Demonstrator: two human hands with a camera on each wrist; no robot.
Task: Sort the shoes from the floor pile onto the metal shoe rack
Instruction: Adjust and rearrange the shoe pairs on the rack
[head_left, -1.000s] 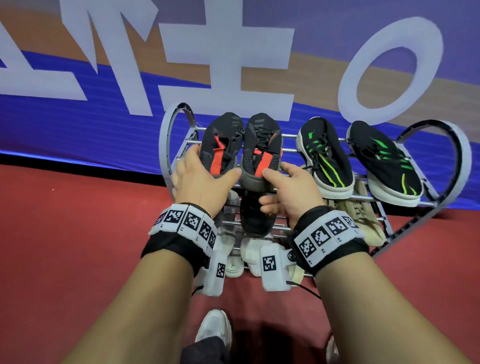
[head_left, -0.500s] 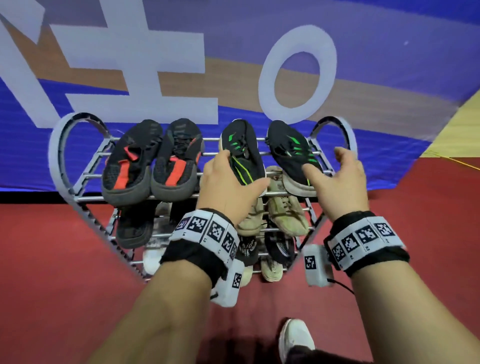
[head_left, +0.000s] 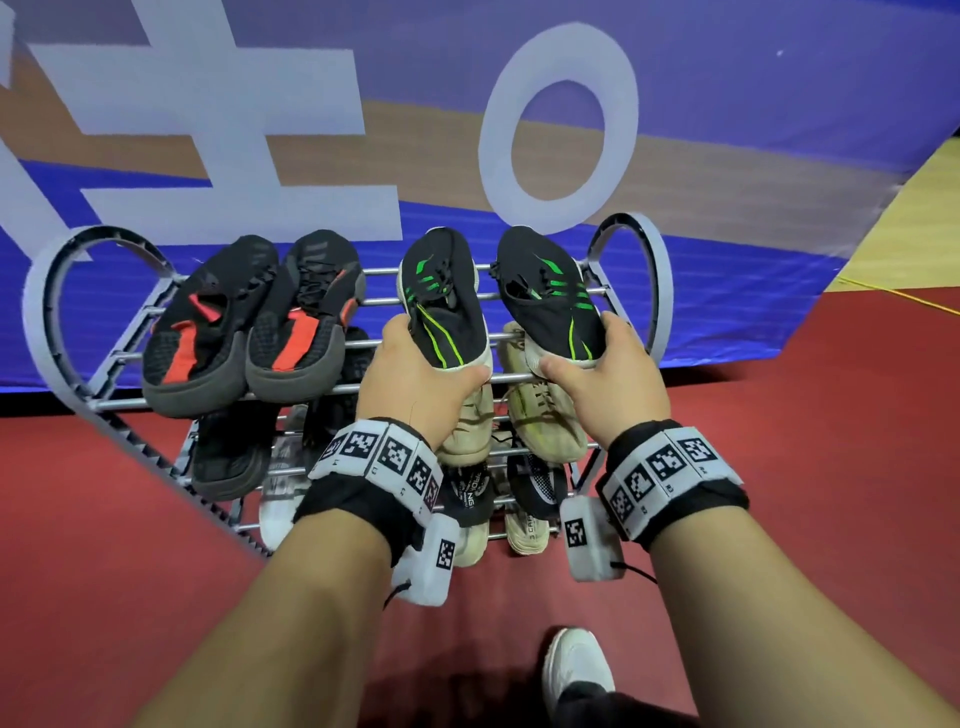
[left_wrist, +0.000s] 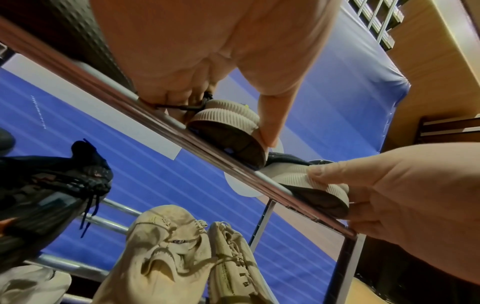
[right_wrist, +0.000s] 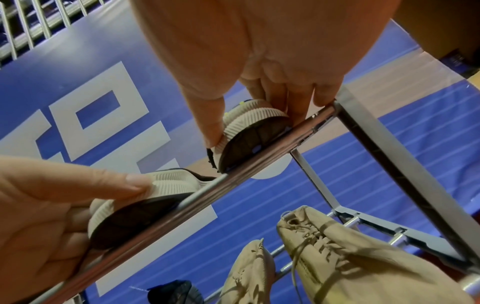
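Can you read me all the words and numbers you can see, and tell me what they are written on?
Big white signs on the blue banner: one looks like a ring, "O"; the others are cut off and cannot be read.
"CAP", partly hidden, on a cream shoe on the bottom shelf.
White letters on the black shoe beside it: too blurred to read.
Black-and-white square codes on the wristbands: patterns, not words.

The left hand (left_wrist: 207, 61) grips one ribbed shoe heel (left_wrist: 228, 121) on the rack bar (left_wrist: 155, 121).
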